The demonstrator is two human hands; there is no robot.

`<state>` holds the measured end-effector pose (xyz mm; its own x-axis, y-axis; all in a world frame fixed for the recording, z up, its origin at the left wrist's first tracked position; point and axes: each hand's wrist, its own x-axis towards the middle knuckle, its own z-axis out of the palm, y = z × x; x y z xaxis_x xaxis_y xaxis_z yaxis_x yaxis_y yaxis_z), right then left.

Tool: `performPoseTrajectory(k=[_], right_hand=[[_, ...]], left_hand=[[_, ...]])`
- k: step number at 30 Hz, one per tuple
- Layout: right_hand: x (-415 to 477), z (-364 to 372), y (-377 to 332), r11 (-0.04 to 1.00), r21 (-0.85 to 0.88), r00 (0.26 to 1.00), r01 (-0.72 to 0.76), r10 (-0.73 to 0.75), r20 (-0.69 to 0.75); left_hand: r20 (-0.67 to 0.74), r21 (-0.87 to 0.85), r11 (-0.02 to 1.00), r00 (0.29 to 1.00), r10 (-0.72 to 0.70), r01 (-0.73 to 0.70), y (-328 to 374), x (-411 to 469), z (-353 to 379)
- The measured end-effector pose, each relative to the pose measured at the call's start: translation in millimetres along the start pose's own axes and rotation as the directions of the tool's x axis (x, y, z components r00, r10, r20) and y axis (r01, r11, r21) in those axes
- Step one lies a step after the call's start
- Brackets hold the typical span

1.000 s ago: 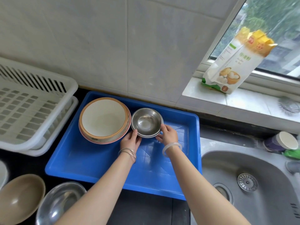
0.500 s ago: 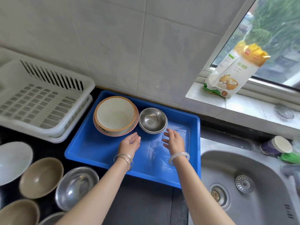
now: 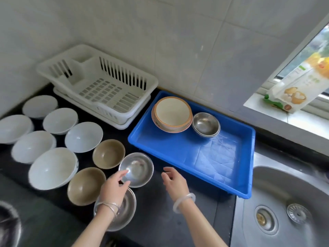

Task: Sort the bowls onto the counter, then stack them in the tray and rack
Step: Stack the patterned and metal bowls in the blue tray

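The blue tray [image 3: 222, 179] holds a stack of cream bowls with orange rims [image 3: 171, 114] and a small stack of steel bowls [image 3: 205, 124] at its far end. On the black counter lie several white bowls [image 3: 83, 136], two brown bowls [image 3: 108, 153], and two steel bowls. My left hand [image 3: 114, 187] hovers with fingers relaxed at the near rim of the upper steel bowl [image 3: 138, 168] and partly covers the lower steel bowl [image 3: 127, 213]. My right hand [image 3: 173, 180] is open above the counter, just right of that bowl, holding nothing.
A white dish rack [image 3: 99, 82], with nothing in it, stands behind the bowls against the tiled wall. A steel sink [image 3: 284, 202] lies to the right of the tray. A flour bag [image 3: 293, 86] leans on the window sill.
Both hands left the steel bowls in the tray and drew back toward me and left, over the counter. The view swung left, showing the bowls on the counter.
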<state>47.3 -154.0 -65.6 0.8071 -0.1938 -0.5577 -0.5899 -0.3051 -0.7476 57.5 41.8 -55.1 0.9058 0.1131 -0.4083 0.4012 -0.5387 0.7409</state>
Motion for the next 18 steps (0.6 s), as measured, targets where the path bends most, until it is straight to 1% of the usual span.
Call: performPoseTrajectory(k=[2,3,7,11,14,18], right_hand=[[5,16,-1,0.998,-0.043,0.999,-0.041,0.042,0.031],[8,23,-2,0.998,-0.034,0.997,-0.059,0.06,0.048],[20,43,-10,0.99,0.067,0.99,-0.123,0.118,0.076],[25,50,-13,0.972,0.173,0.986,-0.159,0.149,0.068],[23,45,-8,0.969,0.195,0.988,-0.152,0.147,0.04],[16,33,7,0.96,0.232,0.987,-0.159,0.163,0.004]], left_hand=[[-0.039,0.09,0.996,0.999,0.001,0.002,-16,-2,-11],[-0.05,0.136,0.991,0.999,0.01,-0.004,-21,-3,-14],[-0.023,0.257,0.966,0.999,0.04,-0.033,-30,0,-19],[0.0,0.292,0.954,0.998,0.065,-0.062,-33,5,-22],[0.014,0.273,0.959,0.997,0.073,-0.074,-34,8,-23],[0.087,0.264,0.961,0.995,0.058,-0.079,-33,12,-27]])
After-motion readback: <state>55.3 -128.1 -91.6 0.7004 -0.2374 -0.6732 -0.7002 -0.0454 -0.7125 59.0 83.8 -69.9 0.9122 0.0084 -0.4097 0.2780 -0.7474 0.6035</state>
